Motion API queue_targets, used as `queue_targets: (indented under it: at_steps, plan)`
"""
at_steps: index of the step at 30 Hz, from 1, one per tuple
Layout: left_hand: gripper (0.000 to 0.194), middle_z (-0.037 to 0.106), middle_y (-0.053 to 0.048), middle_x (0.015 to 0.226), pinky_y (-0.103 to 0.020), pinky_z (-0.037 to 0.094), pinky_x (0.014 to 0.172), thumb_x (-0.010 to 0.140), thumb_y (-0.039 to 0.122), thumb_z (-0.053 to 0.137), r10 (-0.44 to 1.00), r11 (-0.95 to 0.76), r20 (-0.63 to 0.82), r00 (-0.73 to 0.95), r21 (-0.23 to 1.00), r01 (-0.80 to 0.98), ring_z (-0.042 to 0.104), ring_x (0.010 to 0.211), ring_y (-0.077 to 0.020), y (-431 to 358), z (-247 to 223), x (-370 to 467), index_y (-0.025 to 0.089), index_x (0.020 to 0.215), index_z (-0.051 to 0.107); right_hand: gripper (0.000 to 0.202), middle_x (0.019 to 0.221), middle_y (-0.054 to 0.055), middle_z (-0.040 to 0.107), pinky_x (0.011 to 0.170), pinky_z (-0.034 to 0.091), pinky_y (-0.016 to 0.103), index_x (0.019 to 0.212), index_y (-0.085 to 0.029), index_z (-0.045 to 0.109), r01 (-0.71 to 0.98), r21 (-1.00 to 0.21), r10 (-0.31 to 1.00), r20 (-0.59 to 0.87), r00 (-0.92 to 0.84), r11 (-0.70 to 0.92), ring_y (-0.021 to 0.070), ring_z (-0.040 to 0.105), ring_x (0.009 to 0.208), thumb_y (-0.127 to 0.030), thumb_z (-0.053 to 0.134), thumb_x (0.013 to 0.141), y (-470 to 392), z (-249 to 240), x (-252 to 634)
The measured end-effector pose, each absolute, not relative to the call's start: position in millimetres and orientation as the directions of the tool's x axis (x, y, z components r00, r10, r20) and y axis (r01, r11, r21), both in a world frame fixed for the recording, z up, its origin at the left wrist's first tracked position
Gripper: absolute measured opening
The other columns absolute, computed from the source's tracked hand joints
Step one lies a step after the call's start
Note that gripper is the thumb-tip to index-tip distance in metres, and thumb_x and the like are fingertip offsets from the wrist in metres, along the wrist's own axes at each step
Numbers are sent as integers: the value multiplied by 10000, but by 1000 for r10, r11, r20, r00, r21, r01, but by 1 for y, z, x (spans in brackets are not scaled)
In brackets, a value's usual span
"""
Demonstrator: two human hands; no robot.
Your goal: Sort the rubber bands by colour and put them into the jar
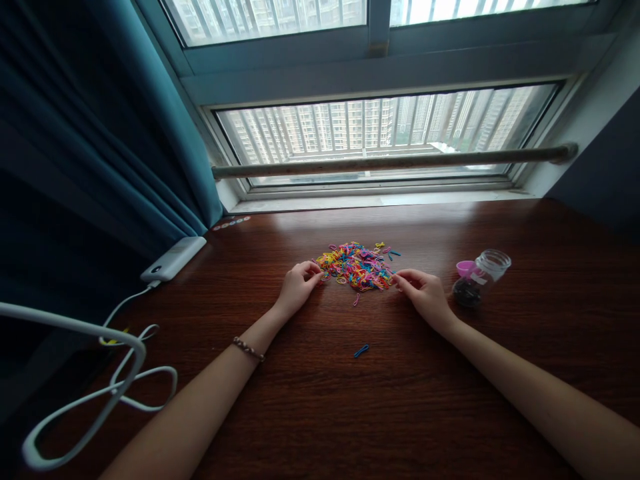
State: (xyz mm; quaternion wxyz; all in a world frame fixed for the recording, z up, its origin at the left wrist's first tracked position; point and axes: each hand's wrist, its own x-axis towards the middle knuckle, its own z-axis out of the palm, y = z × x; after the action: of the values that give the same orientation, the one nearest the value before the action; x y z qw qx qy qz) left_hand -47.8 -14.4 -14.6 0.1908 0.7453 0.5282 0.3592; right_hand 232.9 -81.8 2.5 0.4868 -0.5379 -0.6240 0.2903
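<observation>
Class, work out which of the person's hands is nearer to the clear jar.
The right hand, just left of the jar. The left hand is farther off, beyond the pile of colourful bands.

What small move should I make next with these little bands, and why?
Perhaps nudge the stray pink band into the pile: it lies just off the near edge, between your left hand and right hand, both at the pile's sides.

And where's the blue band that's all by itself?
In the head view, the blue band lies on the table just right of the picture's middle, nearer the person than the colourful pile and the loose pink band.
</observation>
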Motion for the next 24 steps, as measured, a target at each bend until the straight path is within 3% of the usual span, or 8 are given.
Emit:
queue_targets:
  at_steps: [4, 8, 12, 16, 19, 24]
  plan:
    - [193, 602, -5, 727, -220, 415, 548, 758, 362, 540, 929, -341, 360, 83, 747, 570, 521, 568, -111, -17, -10, -47, 172, 770, 574, 222, 824, 63, 667, 599, 483, 277, 878, -163, 640, 503, -823, 933, 350, 85, 263, 156, 606, 603, -326, 515, 793, -75, -5, 239]
    - [169, 603, -3, 719, -214, 422, 564, 760, 337, 549, 909, -382, 412, 66, 759, 527, 511, 570, -104, -32, 1, -36, 170, 767, 576, 222, 903, 68, 648, 700, 492, 305, 951, -173, 615, 588, -764, 931, 362, 52, 264, 174, 611, 750, -261, 530, 766, -71, -11, 241]
    - [119, 601, -26, 681, -230, 437, 616, 789, 262, 521, 844, -535, 431, 319, 717, 446, 528, 617, -120, -69, 13, -11, 160, 763, 576, 227, 926, 82, 639, 799, 452, 351, 955, -169, 620, 690, -669, 904, 424, 50, 276, 213, 558, 893, -208, 526, 751, -70, -11, 242]
    - [125, 606, -62, 691, -236, 427, 593, 792, 194, 479, 514, -749, 349, 783, 627, 212, 538, 626, -137, -107, 19, 11, 159, 823, 595, 198, 886, 66, 658, 813, 424, 361, 901, -175, 644, 750, -603, 910, 415, 3, 272, 227, 531, 900, -186, 525, 743, -68, -12, 243]
    - [159, 616, -70, 686, -227, 422, 560, 790, 169, 462, 388, -766, 328, 861, 634, 104, 546, 598, -135, -118, 19, 15, 155, 871, 597, 177, 885, 55, 664, 819, 413, 346, 850, -182, 656, 748, -596, 906, 422, -18, 293, 215, 536, 890, -167, 512, 748, -67, -13, 244]
    - [168, 615, -57, 640, -211, 412, 517, 799, 184, 457, 436, -741, 334, 835, 660, 123, 531, 528, -116, -112, 19, 11, 151, 862, 609, 186, 848, 47, 665, 791, 411, 346, 811, -199, 664, 745, -603, 912, 411, -18, 286, 212, 550, 852, -155, 493, 752, -68, -13, 245]
